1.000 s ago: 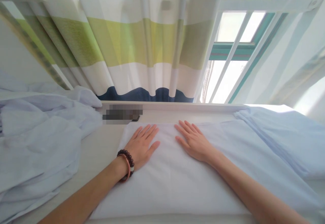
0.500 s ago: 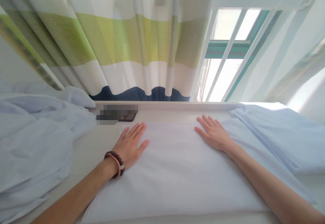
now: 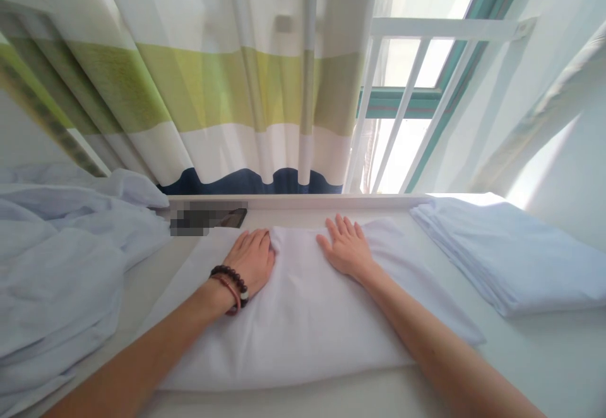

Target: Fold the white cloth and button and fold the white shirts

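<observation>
A folded white cloth (image 3: 303,323) lies across the white surface before me, with creases running out from its far edge. At that far edge, my left hand (image 3: 249,259), with a dark beaded bracelet (image 3: 230,274) and a reddish bangle (image 3: 233,296) on its wrist, is closed on the cloth. The fabric bunches up beside its thumb and fingertips. My right hand (image 3: 347,249) lies palm down on the same cloth, fingers spread, farther right along the far edge.
At left is a heap of crumpled white cloth (image 3: 57,266). A folded stack of white cloth (image 3: 521,254) lies at right. Beside a pixelated patch is a dark phone-like object (image 3: 237,218). A low ledge (image 3: 307,201), striped curtain (image 3: 199,89) and white railing (image 3: 449,28) stand behind.
The cloth has slid left, away from the folded stack, and its far edge has bunched. My left hand has closed on it; my right hand has moved left, still flat.
</observation>
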`<state>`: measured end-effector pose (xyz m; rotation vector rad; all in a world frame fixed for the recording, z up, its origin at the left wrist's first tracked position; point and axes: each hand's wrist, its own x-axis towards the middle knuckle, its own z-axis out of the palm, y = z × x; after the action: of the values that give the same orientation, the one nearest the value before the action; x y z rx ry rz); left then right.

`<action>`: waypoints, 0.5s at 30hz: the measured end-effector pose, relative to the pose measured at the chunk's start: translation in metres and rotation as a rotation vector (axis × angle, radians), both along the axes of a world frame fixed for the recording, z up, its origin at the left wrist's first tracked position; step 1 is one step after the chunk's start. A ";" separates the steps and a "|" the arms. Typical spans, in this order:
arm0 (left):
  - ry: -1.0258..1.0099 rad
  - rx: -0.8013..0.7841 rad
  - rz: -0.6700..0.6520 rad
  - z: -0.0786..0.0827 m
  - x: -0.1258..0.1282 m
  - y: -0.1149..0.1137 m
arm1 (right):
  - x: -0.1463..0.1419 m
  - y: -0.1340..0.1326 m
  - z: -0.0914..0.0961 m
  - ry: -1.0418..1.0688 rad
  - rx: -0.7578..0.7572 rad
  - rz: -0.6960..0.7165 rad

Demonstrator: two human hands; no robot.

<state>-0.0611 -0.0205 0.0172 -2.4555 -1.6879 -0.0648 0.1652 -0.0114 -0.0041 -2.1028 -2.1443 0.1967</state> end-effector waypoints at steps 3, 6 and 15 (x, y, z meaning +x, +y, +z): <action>-0.108 0.009 -0.007 -0.006 0.012 0.009 | 0.003 0.002 0.000 0.012 0.004 0.024; -0.081 -0.075 0.040 -0.017 -0.006 0.012 | 0.015 0.003 0.000 0.015 -0.001 0.046; 0.054 -0.182 0.172 -0.012 -0.041 -0.006 | 0.030 0.005 -0.003 -0.017 0.008 0.056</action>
<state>-0.1018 -0.0264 0.0055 -2.3969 -1.9520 0.1825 0.1948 -0.0063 -0.0073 -2.0488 -2.2115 0.1759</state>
